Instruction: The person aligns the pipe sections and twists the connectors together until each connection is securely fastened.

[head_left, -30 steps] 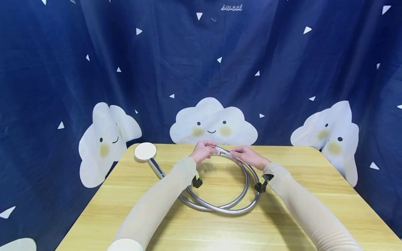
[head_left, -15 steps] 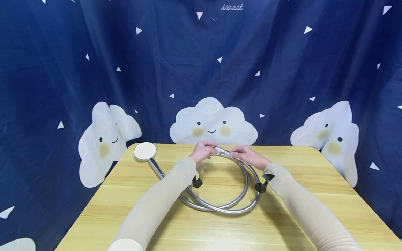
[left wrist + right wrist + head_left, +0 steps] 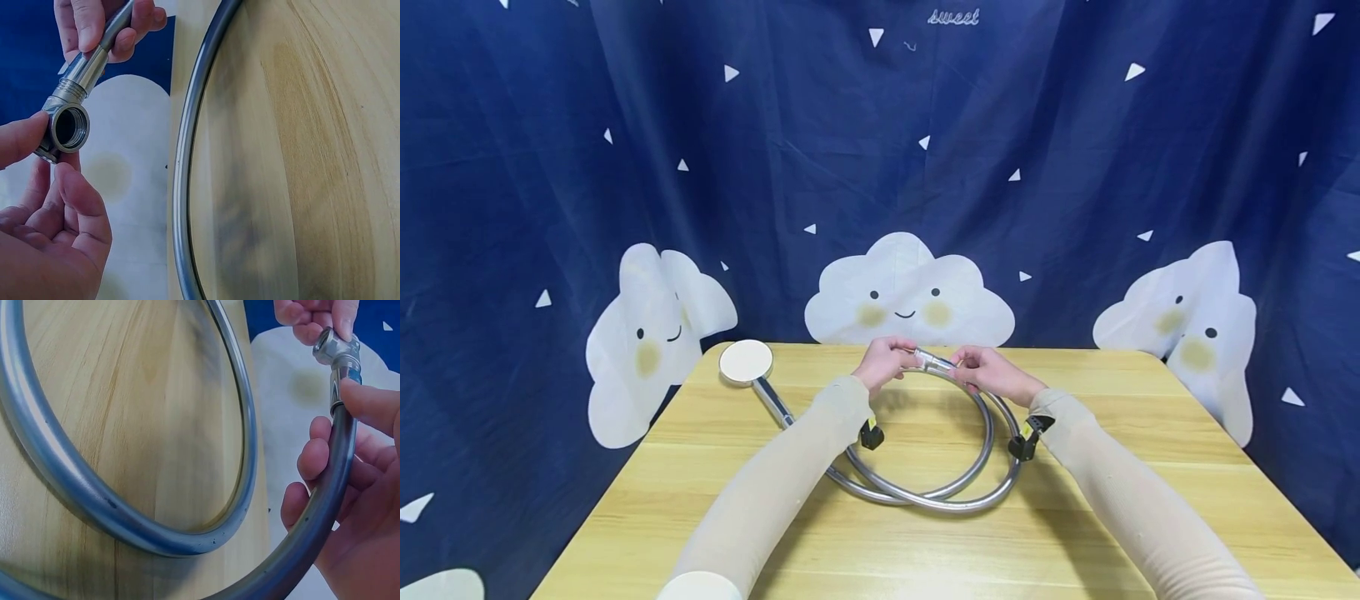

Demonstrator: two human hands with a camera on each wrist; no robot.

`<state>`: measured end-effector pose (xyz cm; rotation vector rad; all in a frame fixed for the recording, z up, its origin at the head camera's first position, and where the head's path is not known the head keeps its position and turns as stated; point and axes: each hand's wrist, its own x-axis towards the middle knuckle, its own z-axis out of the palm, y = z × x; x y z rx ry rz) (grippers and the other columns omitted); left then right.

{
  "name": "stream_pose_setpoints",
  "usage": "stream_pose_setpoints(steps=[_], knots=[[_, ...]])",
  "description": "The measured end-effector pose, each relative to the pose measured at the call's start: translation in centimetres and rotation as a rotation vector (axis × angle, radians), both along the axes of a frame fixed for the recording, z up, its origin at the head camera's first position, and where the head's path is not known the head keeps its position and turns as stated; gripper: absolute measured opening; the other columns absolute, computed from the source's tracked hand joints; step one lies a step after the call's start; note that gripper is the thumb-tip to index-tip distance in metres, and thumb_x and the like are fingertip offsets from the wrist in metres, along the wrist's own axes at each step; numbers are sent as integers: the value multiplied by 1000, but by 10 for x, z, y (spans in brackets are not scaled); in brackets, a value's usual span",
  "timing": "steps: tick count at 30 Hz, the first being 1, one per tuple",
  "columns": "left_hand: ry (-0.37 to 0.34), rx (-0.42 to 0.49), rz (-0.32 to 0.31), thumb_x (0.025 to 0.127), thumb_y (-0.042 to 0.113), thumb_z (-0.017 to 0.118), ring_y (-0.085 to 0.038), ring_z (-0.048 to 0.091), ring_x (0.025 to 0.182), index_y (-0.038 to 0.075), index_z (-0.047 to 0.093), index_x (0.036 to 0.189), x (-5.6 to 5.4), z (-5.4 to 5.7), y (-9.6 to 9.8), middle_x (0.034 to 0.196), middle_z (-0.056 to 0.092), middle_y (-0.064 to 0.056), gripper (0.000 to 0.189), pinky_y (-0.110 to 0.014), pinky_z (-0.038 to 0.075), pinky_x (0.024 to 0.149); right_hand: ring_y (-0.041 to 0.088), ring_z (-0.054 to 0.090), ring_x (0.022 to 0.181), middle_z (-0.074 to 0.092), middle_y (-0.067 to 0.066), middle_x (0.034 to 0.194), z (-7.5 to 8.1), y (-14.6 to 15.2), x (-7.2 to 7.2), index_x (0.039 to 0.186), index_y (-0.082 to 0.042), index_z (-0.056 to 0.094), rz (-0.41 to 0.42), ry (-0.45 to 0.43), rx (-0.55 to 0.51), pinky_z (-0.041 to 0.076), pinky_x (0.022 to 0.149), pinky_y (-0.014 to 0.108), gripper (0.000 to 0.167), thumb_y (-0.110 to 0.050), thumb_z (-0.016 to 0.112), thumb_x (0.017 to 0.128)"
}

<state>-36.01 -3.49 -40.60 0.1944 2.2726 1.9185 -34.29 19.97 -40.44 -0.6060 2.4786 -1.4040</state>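
Observation:
My left hand [image 3: 883, 364] pinches a small metal tee fitting [image 3: 70, 128] between thumb and fingers. Its round, internally threaded opening faces the left wrist camera. A chrome hose nut [image 3: 89, 67] sits in line on the fitting's threaded stub, with some threads showing between them. My right hand [image 3: 992, 372] holds the end of the grey metal shower hose [image 3: 334, 456]; the thumb is at the nut and the fingers curl round the hose just behind it. Both hands are raised over the table's far part. The hose loops down to the chrome hand shower [image 3: 747, 363], which lies at the left.
The light wooden table [image 3: 1120, 492] carries the looped hose between and below my forearms. A dark blue curtain [image 3: 880, 167] with white clouds hangs right behind the far table edge. Black wrist cameras [image 3: 1026, 439] sit close to the hose loops.
My right fingers and thumb shift slightly at the hose nut, rising a little. The left hand, the tee fitting and the hand shower stay where they were.

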Motion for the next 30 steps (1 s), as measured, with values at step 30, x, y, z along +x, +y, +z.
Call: stream_pose_setpoints(steps=[30], knots=[[-8, 7, 7, 83, 8, 78, -16, 62, 83, 3, 68, 120, -2, 0, 0, 108, 71, -11, 39, -25, 51, 66, 21, 52, 62, 56, 3, 72, 1, -1, 0, 118, 0, 59, -3, -13, 11, 45, 61, 34, 30, -25, 59, 102]])
